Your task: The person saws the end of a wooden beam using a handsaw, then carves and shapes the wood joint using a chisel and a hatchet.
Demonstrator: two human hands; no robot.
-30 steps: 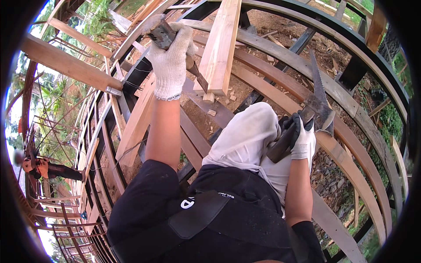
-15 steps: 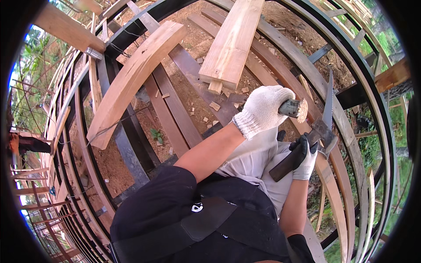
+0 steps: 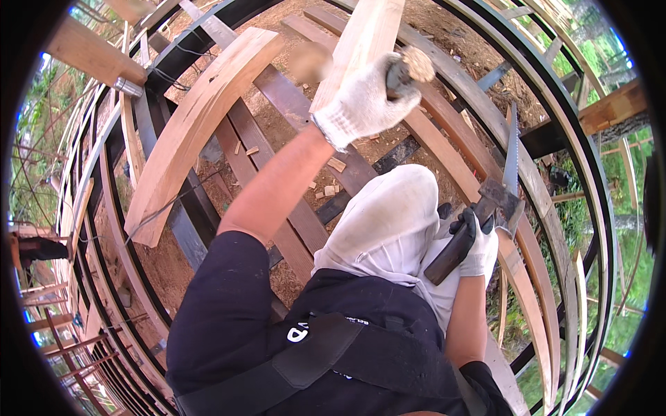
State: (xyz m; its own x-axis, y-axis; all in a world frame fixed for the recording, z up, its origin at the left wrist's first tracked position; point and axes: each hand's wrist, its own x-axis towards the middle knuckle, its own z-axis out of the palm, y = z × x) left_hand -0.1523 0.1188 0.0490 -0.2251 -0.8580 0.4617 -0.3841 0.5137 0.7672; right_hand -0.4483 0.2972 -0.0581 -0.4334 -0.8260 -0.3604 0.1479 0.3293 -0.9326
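Nearest the camera, a black short-sleeved top crossed by a broad black strap (image 3: 298, 360) is filling the lower frame, and a knee in pale, creased cloth (image 3: 388, 222) is rising just beyond it. To the right of the knee, the right hand (image 3: 479, 243), in a white glove with black fingers, is gripping shut around the dark handle of a hatchet (image 3: 485, 215); its steel head is sitting just above the fist, with the long thin blade edge pointing up and away. The left arm is reaching up and forward, bare from sleeve to wrist, and the left hand (image 3: 364, 104), in a knitted white glove, is closing tightly on a small dark tool with a rough, pale, rounded end (image 3: 411, 66) (too blurred to tell exactly what it is). That hand is lying against a pale, smooth-sawn plank (image 3: 368, 31) running away to the top edge. Further out, a thick curved timber beam (image 3: 201, 118) is arching at the left, dark flat metal ribs (image 3: 277, 90) are running between the wood members, and pale wood chips (image 3: 333, 180) are lying scattered on brown earth showing through the wide gaps. Green foliage is showing past the outer rim on both sides.
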